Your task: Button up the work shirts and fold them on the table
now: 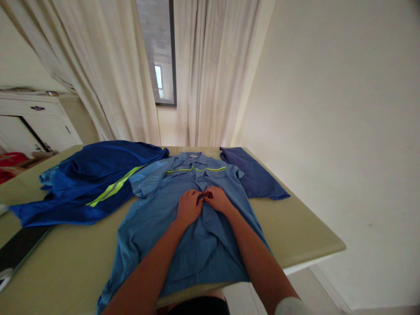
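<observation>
Shirt (193, 218), light blue, lies flat mid-tabletop (295, 227); left hand (188, 208) and right hand (216, 199) pinch its button placket, fingers closed. Risk: fabric bunching under uneven pull.

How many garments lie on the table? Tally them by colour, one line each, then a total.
Light blue shirt, under both hands: 1
Bright blue jacket with yellow stripe: 1
Dark blue shirt: 1
Total: 3
</observation>
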`<action>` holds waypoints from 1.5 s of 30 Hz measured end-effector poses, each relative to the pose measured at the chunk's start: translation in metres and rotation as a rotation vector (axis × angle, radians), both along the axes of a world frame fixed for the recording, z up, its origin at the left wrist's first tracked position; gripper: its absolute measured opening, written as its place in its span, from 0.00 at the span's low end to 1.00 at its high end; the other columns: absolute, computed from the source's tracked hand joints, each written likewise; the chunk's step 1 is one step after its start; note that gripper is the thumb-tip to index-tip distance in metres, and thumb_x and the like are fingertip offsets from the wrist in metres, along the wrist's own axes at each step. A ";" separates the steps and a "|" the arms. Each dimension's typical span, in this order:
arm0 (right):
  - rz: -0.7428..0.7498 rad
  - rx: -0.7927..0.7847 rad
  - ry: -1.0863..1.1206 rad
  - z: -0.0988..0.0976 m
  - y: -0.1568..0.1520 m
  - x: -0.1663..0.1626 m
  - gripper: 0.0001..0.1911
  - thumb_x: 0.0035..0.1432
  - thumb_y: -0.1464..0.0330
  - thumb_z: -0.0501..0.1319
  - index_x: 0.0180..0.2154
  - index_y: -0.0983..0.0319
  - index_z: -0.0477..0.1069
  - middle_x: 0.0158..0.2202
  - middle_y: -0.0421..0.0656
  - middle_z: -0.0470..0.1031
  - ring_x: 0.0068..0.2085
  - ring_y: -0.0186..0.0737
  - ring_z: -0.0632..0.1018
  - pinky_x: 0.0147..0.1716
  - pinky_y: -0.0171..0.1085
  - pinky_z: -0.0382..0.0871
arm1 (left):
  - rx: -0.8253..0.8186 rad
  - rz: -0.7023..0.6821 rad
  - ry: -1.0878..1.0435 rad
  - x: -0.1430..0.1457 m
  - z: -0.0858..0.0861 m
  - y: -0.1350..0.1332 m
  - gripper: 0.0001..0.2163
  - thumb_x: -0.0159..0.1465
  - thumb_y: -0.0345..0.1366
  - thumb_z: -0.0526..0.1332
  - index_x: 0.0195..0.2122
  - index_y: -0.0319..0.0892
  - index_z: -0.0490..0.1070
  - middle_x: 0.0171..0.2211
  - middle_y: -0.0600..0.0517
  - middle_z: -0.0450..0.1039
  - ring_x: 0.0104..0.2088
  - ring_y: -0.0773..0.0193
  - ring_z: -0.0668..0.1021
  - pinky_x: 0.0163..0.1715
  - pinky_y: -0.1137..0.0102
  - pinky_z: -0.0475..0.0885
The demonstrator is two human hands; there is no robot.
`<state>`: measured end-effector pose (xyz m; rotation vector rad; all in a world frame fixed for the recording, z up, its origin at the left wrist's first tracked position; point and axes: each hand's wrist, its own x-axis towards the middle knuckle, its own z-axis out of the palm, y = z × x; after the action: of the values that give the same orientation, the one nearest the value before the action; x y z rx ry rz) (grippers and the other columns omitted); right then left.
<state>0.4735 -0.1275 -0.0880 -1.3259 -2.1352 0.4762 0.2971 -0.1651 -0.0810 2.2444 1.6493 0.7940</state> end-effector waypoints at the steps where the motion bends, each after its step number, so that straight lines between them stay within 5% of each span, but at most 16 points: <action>1: 0.017 -0.009 0.007 0.000 0.000 0.000 0.05 0.55 0.73 0.69 0.36 0.62 0.79 0.32 0.39 0.77 0.30 0.34 0.76 0.33 0.32 0.67 | -0.005 0.004 -0.011 0.000 -0.001 0.000 0.12 0.68 0.35 0.58 0.51 0.45 0.76 0.51 0.45 0.77 0.52 0.53 0.76 0.55 0.59 0.68; 7: 0.061 -0.021 0.067 0.002 -0.001 0.000 0.06 0.55 0.73 0.69 0.37 0.61 0.78 0.31 0.38 0.76 0.29 0.33 0.73 0.32 0.31 0.65 | -0.056 -0.019 -0.111 -0.005 -0.001 0.013 0.09 0.65 0.29 0.60 0.44 0.44 0.75 0.45 0.48 0.80 0.47 0.54 0.78 0.50 0.61 0.69; 14: 0.065 0.077 0.126 0.014 -0.009 -0.002 0.06 0.59 0.68 0.69 0.39 0.61 0.76 0.32 0.38 0.72 0.30 0.34 0.71 0.33 0.33 0.65 | -0.081 0.047 -0.452 -0.004 -0.001 0.021 0.06 0.67 0.31 0.59 0.43 0.43 0.74 0.39 0.49 0.81 0.41 0.59 0.82 0.44 0.66 0.73; 23: 0.053 0.132 0.123 0.019 -0.015 -0.009 0.10 0.67 0.61 0.63 0.41 0.59 0.78 0.33 0.41 0.73 0.32 0.37 0.72 0.35 0.35 0.68 | -0.140 0.023 -0.612 -0.006 0.003 0.024 0.05 0.65 0.33 0.60 0.37 0.42 0.77 0.37 0.50 0.82 0.38 0.60 0.82 0.43 0.66 0.75; 39: 0.050 0.143 0.131 0.022 -0.018 -0.012 0.09 0.67 0.63 0.62 0.41 0.60 0.78 0.33 0.41 0.73 0.32 0.37 0.72 0.36 0.35 0.68 | -0.082 0.055 -0.513 -0.005 0.000 0.023 0.05 0.68 0.34 0.58 0.39 0.43 0.74 0.34 0.50 0.79 0.36 0.60 0.79 0.41 0.67 0.72; 45: 0.003 0.171 0.124 0.023 -0.018 -0.011 0.08 0.66 0.64 0.63 0.39 0.60 0.79 0.32 0.41 0.73 0.31 0.37 0.72 0.35 0.35 0.67 | -0.302 0.043 -0.807 -0.009 0.000 0.028 0.06 0.61 0.32 0.64 0.39 0.39 0.77 0.37 0.48 0.82 0.38 0.61 0.81 0.42 0.68 0.74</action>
<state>0.4624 -0.1457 -0.0650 -1.1682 -2.0282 0.3588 0.2876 -0.1368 -0.0814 1.3973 1.2957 1.1626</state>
